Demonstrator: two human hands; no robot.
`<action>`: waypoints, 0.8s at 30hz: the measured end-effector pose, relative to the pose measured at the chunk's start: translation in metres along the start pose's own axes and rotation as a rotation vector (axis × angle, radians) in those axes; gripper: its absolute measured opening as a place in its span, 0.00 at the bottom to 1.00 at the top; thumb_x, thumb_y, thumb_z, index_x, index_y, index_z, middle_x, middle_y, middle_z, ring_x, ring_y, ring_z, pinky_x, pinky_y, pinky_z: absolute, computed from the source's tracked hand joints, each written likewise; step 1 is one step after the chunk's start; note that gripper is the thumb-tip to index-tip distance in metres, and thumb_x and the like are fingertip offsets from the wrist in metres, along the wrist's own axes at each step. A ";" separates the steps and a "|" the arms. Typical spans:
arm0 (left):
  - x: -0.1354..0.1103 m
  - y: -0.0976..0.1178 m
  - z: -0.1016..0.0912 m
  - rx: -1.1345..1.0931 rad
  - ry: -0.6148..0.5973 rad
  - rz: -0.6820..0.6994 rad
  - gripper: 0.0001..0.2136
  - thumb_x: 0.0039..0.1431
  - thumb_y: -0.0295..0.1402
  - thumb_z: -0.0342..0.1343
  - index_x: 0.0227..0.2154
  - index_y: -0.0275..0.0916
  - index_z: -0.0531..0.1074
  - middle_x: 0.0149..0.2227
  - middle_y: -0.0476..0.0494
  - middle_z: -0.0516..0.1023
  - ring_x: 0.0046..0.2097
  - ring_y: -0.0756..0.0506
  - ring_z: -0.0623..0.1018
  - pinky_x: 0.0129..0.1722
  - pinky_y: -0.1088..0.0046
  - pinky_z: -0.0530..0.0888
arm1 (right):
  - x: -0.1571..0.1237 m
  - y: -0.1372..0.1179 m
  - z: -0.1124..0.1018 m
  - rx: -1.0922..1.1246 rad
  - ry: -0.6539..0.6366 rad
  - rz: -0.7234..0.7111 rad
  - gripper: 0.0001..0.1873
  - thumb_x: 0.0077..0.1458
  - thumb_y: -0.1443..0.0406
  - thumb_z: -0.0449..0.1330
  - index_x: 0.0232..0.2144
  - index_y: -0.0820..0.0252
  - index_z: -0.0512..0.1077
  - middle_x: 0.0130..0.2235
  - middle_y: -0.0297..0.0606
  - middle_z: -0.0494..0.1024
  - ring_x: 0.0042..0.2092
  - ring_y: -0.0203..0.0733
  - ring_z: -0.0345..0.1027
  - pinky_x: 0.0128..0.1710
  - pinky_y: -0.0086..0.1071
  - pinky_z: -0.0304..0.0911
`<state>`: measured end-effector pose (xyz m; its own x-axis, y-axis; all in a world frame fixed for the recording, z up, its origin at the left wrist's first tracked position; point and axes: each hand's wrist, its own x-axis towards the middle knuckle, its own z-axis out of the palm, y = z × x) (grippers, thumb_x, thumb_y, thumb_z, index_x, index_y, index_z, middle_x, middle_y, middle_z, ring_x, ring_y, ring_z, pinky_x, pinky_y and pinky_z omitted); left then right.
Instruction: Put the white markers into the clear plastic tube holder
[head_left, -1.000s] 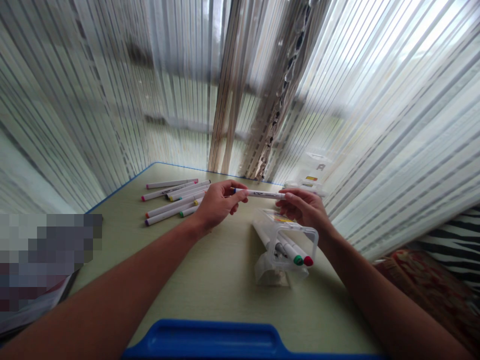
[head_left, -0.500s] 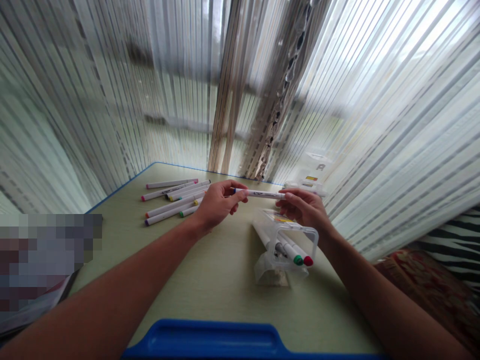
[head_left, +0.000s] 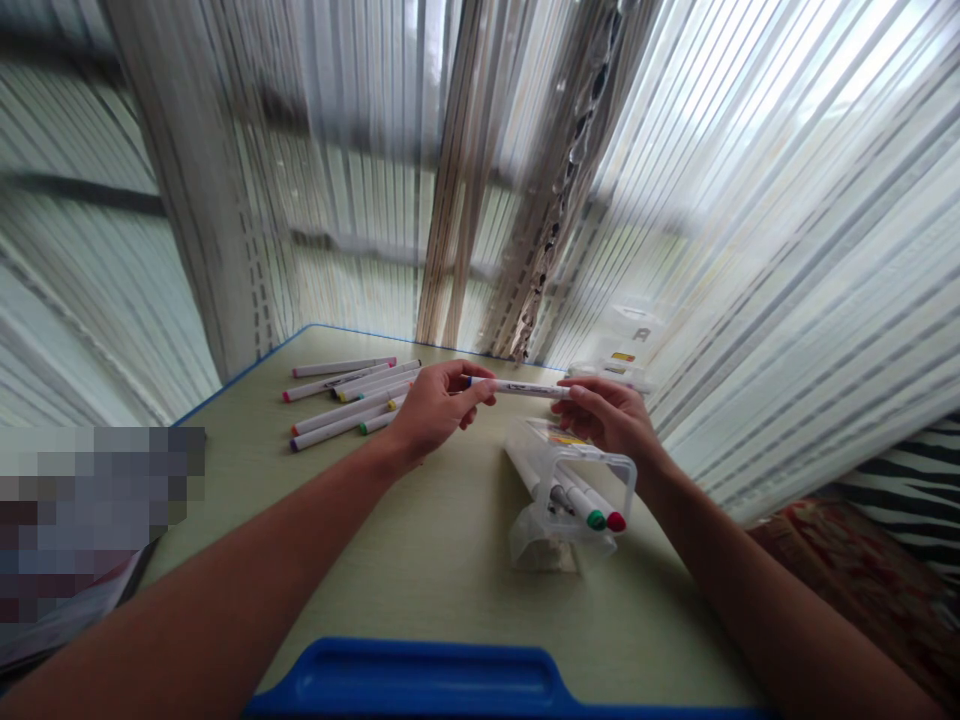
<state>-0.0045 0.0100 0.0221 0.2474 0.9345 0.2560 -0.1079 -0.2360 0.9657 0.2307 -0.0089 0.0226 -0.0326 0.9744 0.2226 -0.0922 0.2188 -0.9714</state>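
A white marker (head_left: 521,387) with a blue end lies level between my hands, above the table. My left hand (head_left: 444,405) pinches it near the blue end. At the opposite end, my right hand (head_left: 606,412) grips it between thumb and fingers. Just below my right hand, a clear plastic case (head_left: 536,520) lies on the table with several white markers inside; a green marker end (head_left: 596,520) and a red marker end (head_left: 616,522) show at its near opening. Left of my left hand, several loose white markers (head_left: 337,430) with coloured ends lie in a pile, partly hidden by that hand.
The pale green table (head_left: 420,590) has a blue edge and a blue moulded tray (head_left: 420,675) at its near side. Behind my right hand stands another clear plastic container (head_left: 630,345). A striped string curtain (head_left: 360,200) hangs along the far side. Zebra-patterned cloth (head_left: 907,490) is at right.
At the far left the curtain has shifted, showing dark horizontal bars behind it. My hands, the marker and the case stay in place.
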 end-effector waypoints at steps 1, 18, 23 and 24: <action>0.000 0.000 0.000 0.001 -0.003 0.002 0.13 0.53 0.37 0.64 0.36 0.32 0.76 0.28 0.45 0.77 0.20 0.55 0.67 0.19 0.78 0.64 | 0.000 0.000 0.000 0.002 0.001 0.000 0.13 0.48 0.58 0.70 0.35 0.59 0.80 0.28 0.38 0.82 0.24 0.35 0.73 0.20 0.26 0.62; 0.001 -0.002 0.000 -0.011 -0.011 0.001 0.14 0.53 0.37 0.64 0.37 0.31 0.75 0.28 0.45 0.77 0.20 0.56 0.67 0.19 0.79 0.64 | -0.001 0.000 0.000 0.017 0.003 0.010 0.14 0.47 0.58 0.71 0.34 0.60 0.80 0.28 0.39 0.82 0.23 0.34 0.73 0.19 0.23 0.59; 0.001 -0.002 0.000 -0.011 -0.008 -0.002 0.13 0.53 0.37 0.64 0.37 0.31 0.75 0.28 0.45 0.77 0.20 0.56 0.67 0.19 0.78 0.64 | 0.000 0.000 0.000 0.015 0.002 0.007 0.14 0.47 0.58 0.71 0.35 0.60 0.80 0.27 0.39 0.82 0.24 0.34 0.73 0.20 0.24 0.61; 0.001 -0.002 0.000 -0.013 -0.008 -0.002 0.13 0.53 0.37 0.64 0.37 0.31 0.75 0.28 0.45 0.77 0.20 0.56 0.67 0.19 0.78 0.64 | 0.000 0.000 0.000 0.013 0.001 0.006 0.14 0.47 0.58 0.71 0.35 0.60 0.80 0.27 0.39 0.82 0.24 0.34 0.73 0.20 0.24 0.60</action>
<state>-0.0042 0.0118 0.0203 0.2553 0.9326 0.2549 -0.1204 -0.2310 0.9655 0.2307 -0.0093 0.0230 -0.0321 0.9757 0.2167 -0.1049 0.2124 -0.9715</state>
